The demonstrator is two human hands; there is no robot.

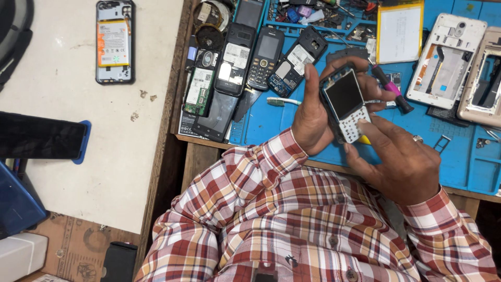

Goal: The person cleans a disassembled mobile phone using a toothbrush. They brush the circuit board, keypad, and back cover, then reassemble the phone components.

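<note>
Head view, left hand: the left hand (313, 117) is clenched around a small keypad phone (346, 103), thumb up along its left edge and fingers wrapped behind its right edge.
Head view, keypad phone: it has a dark screen above and a white keypad below, is tilted with its top leaning left, and is held above the blue mat (464, 151), which covers the surface under both hands.
Head view, right hand: the right hand (402, 162) presses fingertips (365, 125) against the lower right corner of the phone at the keypad; it grips nothing else that shows, and a ring sits on one finger.
Head view, beyond the left fingers: a pink-handled screwdriver (390, 87) lies on the mat just behind the phone, its dark end pointing right.
Head view, left of the left hand: a white toothbrush (284, 101) lies near the thumb; further left a row of opened handsets (245, 57) lies side by side, with a bare green circuit board (197, 93) at the row's left end.
Head view, right of the right hand: a white phone back frame (446, 57) and a beige frame (482, 78) lie well apart from the hands.
Head view, far left: an opened smartphone (115, 42) showing its battery lies on the pale surface (78, 172), well apart.
Head view, near the body: checked shirt sleeves (245, 177) cover both arms.
</note>
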